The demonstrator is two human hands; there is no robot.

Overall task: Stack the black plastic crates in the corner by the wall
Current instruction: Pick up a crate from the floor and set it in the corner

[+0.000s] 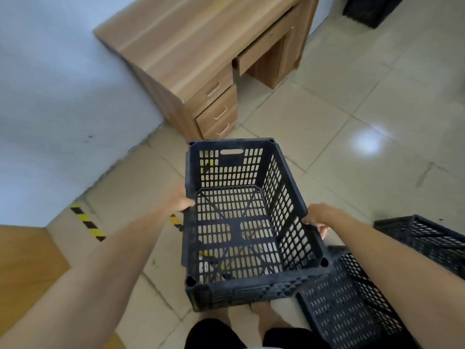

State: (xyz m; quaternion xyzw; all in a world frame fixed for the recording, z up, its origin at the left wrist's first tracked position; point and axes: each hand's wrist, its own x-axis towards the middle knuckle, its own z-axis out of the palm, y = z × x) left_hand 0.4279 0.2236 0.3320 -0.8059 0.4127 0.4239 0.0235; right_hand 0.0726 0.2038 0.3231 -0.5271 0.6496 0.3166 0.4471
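Knees (251,333) at the lower edge; above them, one black crate (241,222) held off the floor (352,109) in both hands.

The left hand (180,200) grips the crate's left rim, thumb over the top edge. The right hand (318,220) grips the right rim, fingers curled under the outside. The crate is empty, open side up, roughly level. Two more crates lie to the right: one (352,311) just beside and partly under the held crate, another (427,240) at the right edge. A fourth crate (370,8) stands well apart at the top right. A wooden desk (201,41) stands against the wall (50,96) ahead. Yellow-black tape (88,222) marks the floor at the left.
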